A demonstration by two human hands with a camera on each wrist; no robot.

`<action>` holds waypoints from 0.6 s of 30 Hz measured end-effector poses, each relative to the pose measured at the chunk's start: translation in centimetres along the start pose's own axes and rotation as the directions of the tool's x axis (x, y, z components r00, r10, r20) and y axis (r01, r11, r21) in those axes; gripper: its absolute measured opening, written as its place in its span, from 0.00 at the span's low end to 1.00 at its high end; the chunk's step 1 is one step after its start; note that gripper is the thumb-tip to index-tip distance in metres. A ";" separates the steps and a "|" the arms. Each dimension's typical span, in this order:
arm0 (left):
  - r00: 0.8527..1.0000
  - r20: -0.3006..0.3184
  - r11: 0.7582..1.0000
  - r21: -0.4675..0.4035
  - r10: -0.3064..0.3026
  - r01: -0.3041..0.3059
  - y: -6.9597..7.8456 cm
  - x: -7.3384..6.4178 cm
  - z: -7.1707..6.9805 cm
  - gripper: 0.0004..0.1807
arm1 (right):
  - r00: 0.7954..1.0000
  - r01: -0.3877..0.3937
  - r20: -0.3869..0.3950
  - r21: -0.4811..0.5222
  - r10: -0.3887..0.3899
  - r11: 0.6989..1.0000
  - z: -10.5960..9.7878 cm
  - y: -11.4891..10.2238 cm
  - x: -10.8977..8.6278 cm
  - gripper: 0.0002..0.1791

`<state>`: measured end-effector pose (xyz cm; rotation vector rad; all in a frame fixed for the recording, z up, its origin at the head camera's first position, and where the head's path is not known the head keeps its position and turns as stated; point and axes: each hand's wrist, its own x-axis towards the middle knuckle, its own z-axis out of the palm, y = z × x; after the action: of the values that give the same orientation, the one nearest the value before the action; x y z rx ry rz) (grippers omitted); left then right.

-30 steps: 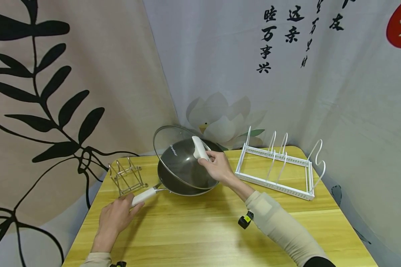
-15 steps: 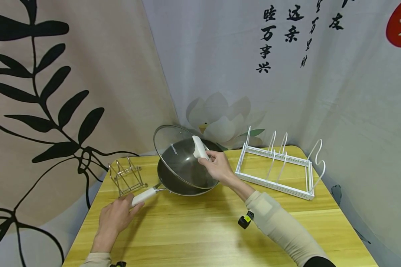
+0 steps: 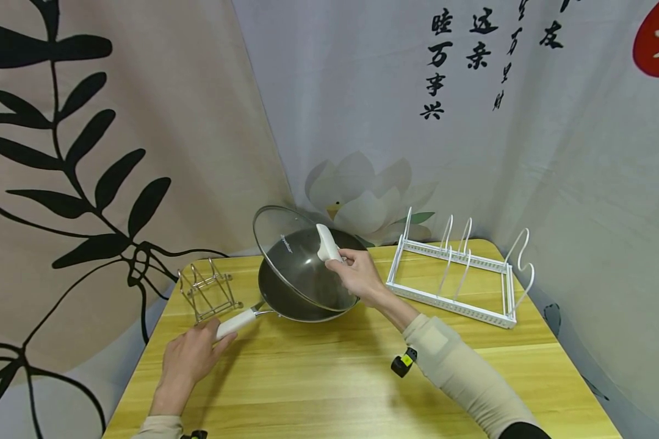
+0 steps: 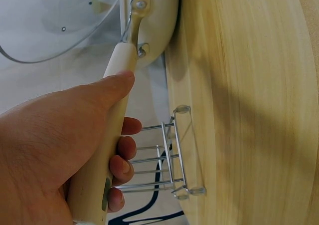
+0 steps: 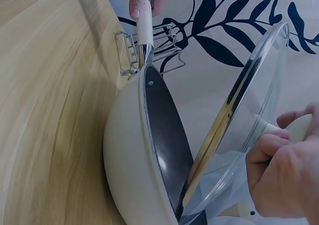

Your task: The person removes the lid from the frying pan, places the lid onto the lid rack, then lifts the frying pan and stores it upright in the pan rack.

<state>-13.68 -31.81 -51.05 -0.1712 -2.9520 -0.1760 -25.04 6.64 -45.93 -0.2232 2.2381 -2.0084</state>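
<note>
A wok [image 3: 291, 308] with a dark inside and a cream outside stands on the table, its white handle [image 3: 236, 323] pointing front left. My left hand [image 3: 193, 353] grips that handle, fingers curled beneath it and thumb along the top in the left wrist view. Tilted over the wok is a glass lid [image 3: 285, 256] with a metal rim, raised on its left side. By its white knob [image 3: 328, 244] my right hand [image 3: 358, 274] holds the lid. In the right wrist view the lid's lower edge meets the wok's rim or sits just inside it; I cannot tell which.
Left of the wok, close to its handle, stands a small metal wire rack [image 3: 208, 289]. A white dish rack [image 3: 450, 302] with upright wire dividers is at the right on the wooden table [image 3: 329, 384]. A printed curtain [image 3: 362, 122] hangs behind the table.
</note>
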 end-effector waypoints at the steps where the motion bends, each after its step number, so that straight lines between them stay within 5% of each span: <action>1: 1.000 0.001 1.000 0.000 0.000 0.000 0.0 0.0 0.0 0.24 | 1.000 -0.001 0.001 0.007 0.001 1.000 0.0 0.0 0.0 0.26; 18: 1.000 -0.020 1.000 -0.008 0.011 -0.012 -0.1 0.0 0.1 0.23 | 0.998 -0.047 0.051 0.134 0.040 0.990 -0.1 -0.2 -0.1 0.22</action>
<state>-13.67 -31.89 -51.17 -0.1865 -2.9307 -0.1870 -24.97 6.69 -45.74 -0.2048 2.0504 -2.0983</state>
